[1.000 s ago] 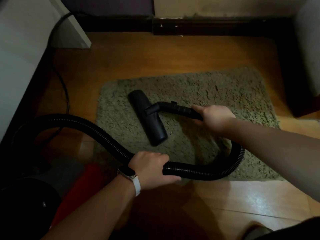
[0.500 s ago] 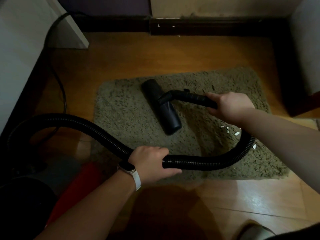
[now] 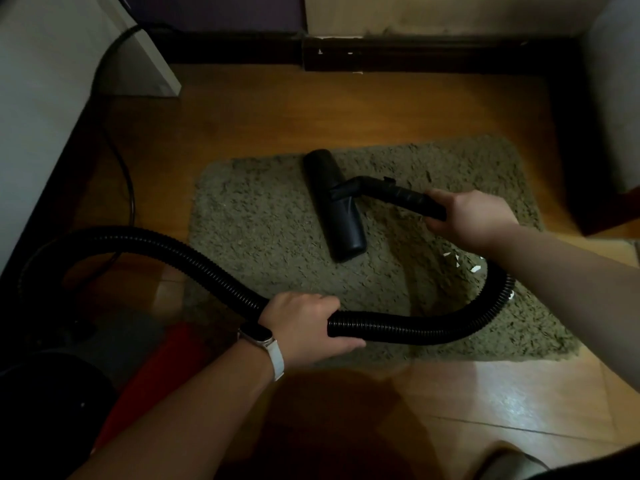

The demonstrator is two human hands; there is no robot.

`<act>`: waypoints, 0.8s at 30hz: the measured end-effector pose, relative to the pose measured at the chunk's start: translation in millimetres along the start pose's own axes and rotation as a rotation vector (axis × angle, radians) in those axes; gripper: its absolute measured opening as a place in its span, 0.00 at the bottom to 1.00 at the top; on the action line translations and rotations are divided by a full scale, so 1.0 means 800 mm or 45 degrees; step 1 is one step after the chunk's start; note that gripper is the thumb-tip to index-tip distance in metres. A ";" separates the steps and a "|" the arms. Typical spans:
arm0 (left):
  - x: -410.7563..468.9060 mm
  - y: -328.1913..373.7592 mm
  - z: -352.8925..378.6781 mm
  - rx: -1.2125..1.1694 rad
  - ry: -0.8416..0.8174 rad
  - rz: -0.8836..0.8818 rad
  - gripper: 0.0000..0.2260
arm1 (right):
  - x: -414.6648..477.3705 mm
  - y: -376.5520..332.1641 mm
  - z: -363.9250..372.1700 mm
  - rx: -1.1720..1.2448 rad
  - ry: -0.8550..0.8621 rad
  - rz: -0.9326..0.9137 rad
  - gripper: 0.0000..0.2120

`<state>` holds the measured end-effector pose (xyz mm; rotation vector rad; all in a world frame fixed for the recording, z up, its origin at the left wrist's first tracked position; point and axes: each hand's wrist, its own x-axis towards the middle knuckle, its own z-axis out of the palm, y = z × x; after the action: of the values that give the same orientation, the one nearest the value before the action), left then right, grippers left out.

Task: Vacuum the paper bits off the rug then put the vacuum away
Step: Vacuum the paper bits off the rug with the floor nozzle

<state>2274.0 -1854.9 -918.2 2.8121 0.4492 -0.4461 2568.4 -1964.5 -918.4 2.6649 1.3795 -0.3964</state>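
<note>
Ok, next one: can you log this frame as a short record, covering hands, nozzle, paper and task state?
left hand: grips the hose partway along
right hand: grips the wand behind the nozzle
nozzle: on the rug, far half
paper bits: a few white ones on the rug's right side, by the hose bend
task state: bits not yet picked up

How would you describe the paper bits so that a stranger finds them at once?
Start at the olive shaggy rug. On its right side, the black ribbed vacuum hose makes a sharp bend. The paper bits lie beside that bend: small white scraps, the only bright specks on the pile.
</note>
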 end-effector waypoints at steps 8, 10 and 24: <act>0.005 0.007 -0.003 0.103 -0.099 0.096 0.22 | -0.016 -0.018 0.023 -0.009 -0.072 -0.222 0.26; 0.010 0.006 -0.007 0.120 -0.090 0.117 0.23 | -0.024 -0.004 0.026 0.043 -0.057 -0.177 0.26; 0.073 0.071 -0.001 0.250 -0.230 0.196 0.26 | -0.185 0.160 0.064 0.320 0.051 0.401 0.26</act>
<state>2346.7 -1892.0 -925.8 2.9286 0.1571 -0.7386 2582.2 -2165.8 -927.8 3.0413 0.9468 -0.5117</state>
